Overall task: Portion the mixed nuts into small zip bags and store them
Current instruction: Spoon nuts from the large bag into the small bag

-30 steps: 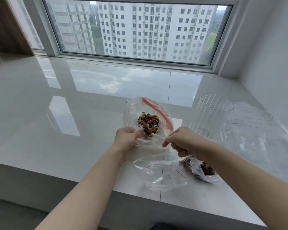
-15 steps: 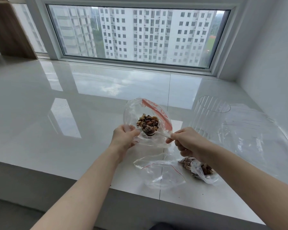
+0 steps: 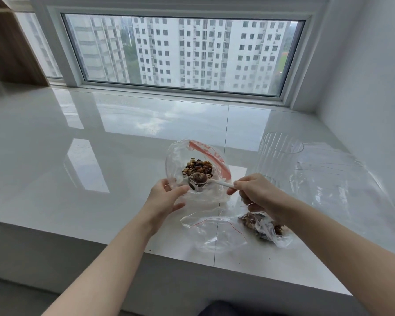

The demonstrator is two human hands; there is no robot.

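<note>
Mixed nuts [image 3: 197, 166] sit heaped in the clear red-zip bag [image 3: 198, 156], mouth pinched open by left hand [image 3: 163, 197]. Right hand [image 3: 255, 192] pinches the white plastic spoon [image 3: 214, 182]; its bowl, half a second ago buried in the pile, now rides loaded just nearer the grip. Next: the empty clear bag [image 3: 214, 233] below.

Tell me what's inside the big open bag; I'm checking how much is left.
Inside the big open bag lies a small heap of mixed nuts, with the spoon bowl dipped in. Nuts beneath the spoon are hidden.
</note>
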